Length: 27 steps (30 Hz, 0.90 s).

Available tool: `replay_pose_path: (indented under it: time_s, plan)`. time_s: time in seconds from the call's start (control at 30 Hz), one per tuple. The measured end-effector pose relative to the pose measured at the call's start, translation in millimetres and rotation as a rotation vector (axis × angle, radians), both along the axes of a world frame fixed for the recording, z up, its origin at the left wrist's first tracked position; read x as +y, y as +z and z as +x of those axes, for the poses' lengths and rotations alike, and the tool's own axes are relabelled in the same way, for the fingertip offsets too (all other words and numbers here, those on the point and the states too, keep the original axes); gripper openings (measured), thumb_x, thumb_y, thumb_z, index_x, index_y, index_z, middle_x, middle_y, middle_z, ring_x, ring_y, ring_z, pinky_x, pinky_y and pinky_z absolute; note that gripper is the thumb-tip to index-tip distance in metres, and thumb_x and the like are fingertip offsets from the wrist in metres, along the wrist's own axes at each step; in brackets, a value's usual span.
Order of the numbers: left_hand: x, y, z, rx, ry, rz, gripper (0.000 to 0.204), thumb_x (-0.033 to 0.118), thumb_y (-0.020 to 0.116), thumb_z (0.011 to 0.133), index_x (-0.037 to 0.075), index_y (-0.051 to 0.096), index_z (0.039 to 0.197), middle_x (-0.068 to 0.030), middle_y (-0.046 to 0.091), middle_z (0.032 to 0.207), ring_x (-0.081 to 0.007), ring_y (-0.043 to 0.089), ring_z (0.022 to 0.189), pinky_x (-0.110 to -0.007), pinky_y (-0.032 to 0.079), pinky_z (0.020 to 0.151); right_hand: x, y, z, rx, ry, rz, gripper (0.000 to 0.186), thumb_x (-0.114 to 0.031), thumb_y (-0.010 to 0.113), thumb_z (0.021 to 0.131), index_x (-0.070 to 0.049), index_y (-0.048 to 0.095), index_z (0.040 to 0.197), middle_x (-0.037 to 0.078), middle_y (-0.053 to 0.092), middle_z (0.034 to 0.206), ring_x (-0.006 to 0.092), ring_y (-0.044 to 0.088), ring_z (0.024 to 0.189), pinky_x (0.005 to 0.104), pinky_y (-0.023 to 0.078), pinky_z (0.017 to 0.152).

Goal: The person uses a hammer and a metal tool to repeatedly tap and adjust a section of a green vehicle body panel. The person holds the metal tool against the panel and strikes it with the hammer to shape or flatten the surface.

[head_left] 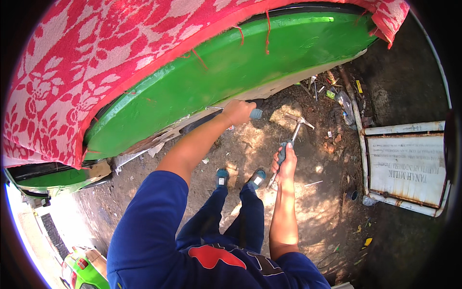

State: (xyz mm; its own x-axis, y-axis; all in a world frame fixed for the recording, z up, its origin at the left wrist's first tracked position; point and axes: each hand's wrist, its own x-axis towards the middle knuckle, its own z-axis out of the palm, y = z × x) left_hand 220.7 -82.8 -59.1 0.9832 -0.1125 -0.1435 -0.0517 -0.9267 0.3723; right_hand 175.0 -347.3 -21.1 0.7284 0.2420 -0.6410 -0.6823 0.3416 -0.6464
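A: Chisel (215,109)? Thin steel rod, stiff, light; tip on the green panel's (269,53) lower edge. Left hand (237,111) fingers wrapped shut on its grey grip (256,113).

B: Hammer (294,131)?

A: Head-heavy, probably. Right hand (286,163) fingers closed low on the handle, raised over the dirt ground (308,202). Red patterned cloth (86,62) drapes above.

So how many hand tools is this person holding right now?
2. A chisel-like tool sits in the left hand, its blade against the green panel; a hammer is in the right hand.
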Motion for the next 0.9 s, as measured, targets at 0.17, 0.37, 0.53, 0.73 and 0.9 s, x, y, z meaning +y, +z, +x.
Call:
replay_pose_path:
  time_s: [0.17,0.37,0.53,0.73,0.9]
  plan:
    - [48,-24,-34,-0.055,0.121,0.03,0.02,0.029,0.066,0.081,0.011,0.063,0.089,-0.016,0.07,0.081,-0.0363,0.069,0.074,-0.049,0.054,0.067,20,-16,-5,-0.018,0.384,-0.136,0.037,-0.044,0.052,0.102,-0.008,0.054,0.093,0.002,0.048,0.059,0.0101,0.037,0.034,0.026,0.029,0.031]
    - [41,-13,-64,-0.064,0.02,0.035,0.02,0.026,0.068,0.077,0.011,0.063,0.09,-0.0161,0.069,0.078,-0.0355,0.069,0.076,-0.048,0.054,0.067,-6,-2,-8,-0.093,0.222,-0.084,0.04,-0.047,0.051,0.101,-0.007,0.052,0.094,0.005,0.048,0.059,0.0114,0.037,0.034,0.0263,0.03,0.03]
    - [14,-6,-46,-0.203,-0.177,-0.065,0.015,0.021,0.067,0.073,0.011,0.059,0.082,-0.0145,0.067,0.073,-0.035,0.068,0.073,-0.048,0.052,0.066,-7,14,-15,-0.092,0.204,-0.076,0.04,-0.047,0.052,0.1,-0.007,0.053,0.094,0.006,0.049,0.059,0.012,0.038,0.034,0.0259,0.029,0.03]
    - [5,-9,-34,-0.255,-0.191,-0.079,0.018,0.022,0.069,0.073,0.013,0.058,0.084,-0.0091,0.067,0.074,-0.0323,0.066,0.074,-0.047,0.051,0.067,-16,19,-24,-0.022,0.109,-0.112,0.039,-0.046,0.055,0.099,-0.007,0.053,0.094,0.005,0.05,0.059,0.0133,0.042,0.034,0.0271,0.031,0.031]
    - [-6,-21,-28,-0.243,-0.291,-0.069,0.017,0.021,0.069,0.072,0.012,0.058,0.082,-0.0098,0.067,0.074,-0.0319,0.067,0.074,-0.046,0.052,0.067,-27,11,-39,0.012,0.074,-0.106,0.038,-0.046,0.054,0.099,-0.008,0.054,0.094,0.005,0.051,0.059,0.0134,0.042,0.035,0.0264,0.031,0.031]
